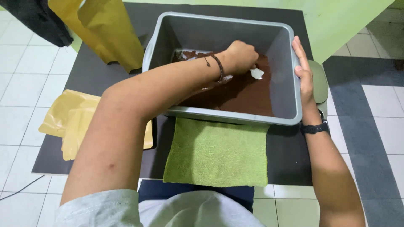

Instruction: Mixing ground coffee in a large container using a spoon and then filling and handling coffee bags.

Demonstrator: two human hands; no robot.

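Near me a green towel [216, 153] on the black table [286, 162], then my right hand [306, 73] flat, fingers together, steadying the grey tub [235, 115], left hand [240, 55] fisted on a white scoop [256, 73] in brown powder [244, 94]—mid-scoop, I'd say, next needs a level lift.

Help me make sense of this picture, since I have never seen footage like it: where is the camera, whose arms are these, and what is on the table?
The one camera sits on a person's head and looks down, so both arms are that person's own. The left hand reaches into a grey plastic tub holding brown powder, gripping something small and white; what it is cannot be told. The right hand steadies the tub's rim. The tub stands on a dark table, with a green towel in front and yellow bags at the left.
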